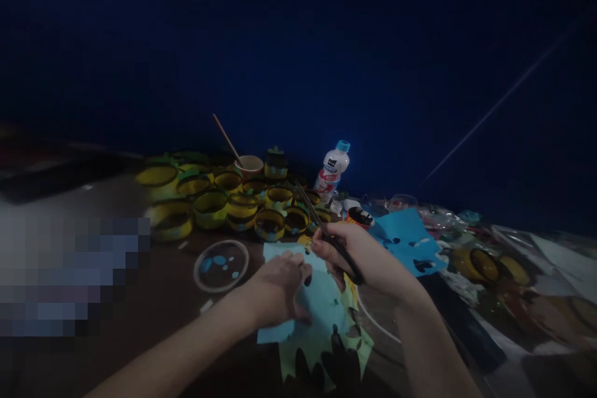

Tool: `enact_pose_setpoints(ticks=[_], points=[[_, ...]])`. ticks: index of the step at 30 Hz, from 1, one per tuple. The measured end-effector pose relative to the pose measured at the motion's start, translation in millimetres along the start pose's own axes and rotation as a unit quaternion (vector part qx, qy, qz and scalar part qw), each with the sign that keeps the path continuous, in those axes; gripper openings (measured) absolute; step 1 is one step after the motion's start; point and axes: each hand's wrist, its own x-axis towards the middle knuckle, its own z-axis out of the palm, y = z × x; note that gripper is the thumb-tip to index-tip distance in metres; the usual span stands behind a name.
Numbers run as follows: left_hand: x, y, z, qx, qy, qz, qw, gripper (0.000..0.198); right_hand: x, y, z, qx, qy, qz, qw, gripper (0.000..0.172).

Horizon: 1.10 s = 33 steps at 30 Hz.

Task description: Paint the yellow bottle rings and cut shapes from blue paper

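My right hand point(347, 249) is closed around a pair of scissors point(310, 204) with dark handles. The blades point up and to the left, above the paper. My left hand point(282, 283) lies over a light blue sheet point(321, 298), fingers slightly bent and thumb spread apart. Under that sheet, a pale green sheet point(293, 351) with cut-out holes sticks out toward me. Yellow material point(351, 291) shows beside the light blue sheet, partly covered. Left of my left hand is a round clear lid point(199, 267) with small blue cut pieces on it.
Several yellow ring-shaped containers point(209, 208) stand behind the sheets. A cup point(249, 166) with a stick and a white bottle point(336, 161) with a blue cap are at the back. To the right lie a bright blue cut sheet point(403, 230) and clear plastic point(441, 224).
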Motion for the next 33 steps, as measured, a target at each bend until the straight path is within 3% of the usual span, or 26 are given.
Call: enact_pose_setpoints(ticks=[2,5,7,11,17,19,24,27,33], points=[[-2.2,8.5,7.1,0.079,-0.06,-0.011,0.995,0.064,-0.3,0.2,-0.9,-0.005,0.003,-0.003,1.0,0.026],[-4.0,14.3,13.0,0.16,-0.072,-0.009,0.984,0.074,-0.8,0.0,-1.9,-0.011,0.004,0.0,1.0,0.027],[-4.0,15.0,12.2,0.175,-0.066,0.001,0.982,0.066,-1.0,0.1,-1.8,-0.011,0.007,0.0,1.0,0.028],[-3.5,16.5,0.9,0.135,-0.077,0.002,0.988,0.031,0.1,2.2,-0.8,0.007,0.014,-0.012,1.0,0.029],[-6.1,7.8,-31.2,0.03,0.029,-0.034,0.999,0.024,0.8,-0.5,-3.7,0.028,0.068,-0.036,0.997,0.031],[-8.0,-0.5,-46.9,-0.047,0.101,-0.071,0.991,0.022,-0.6,-2.8,-5.9,0.028,0.085,-0.051,0.995,0.032],[-15.8,-27.9,-81.1,-0.171,0.211,-0.16,0.949,0.036,-4.0,-4.0,-8.9,0.037,0.066,-0.055,0.996,0.036],[-22.7,-39.3,-92.4,-0.233,0.272,-0.162,0.919,0.044,-4.8,-2.6,-8.9,0.027,0.047,-0.038,0.998,0.035],[-32.1,-41.5,-103.9,-0.354,0.327,-0.161,0.861,0.041,-4.4,4.6,-10.4,-0.039,-0.048,0.023,0.998,0.031]])
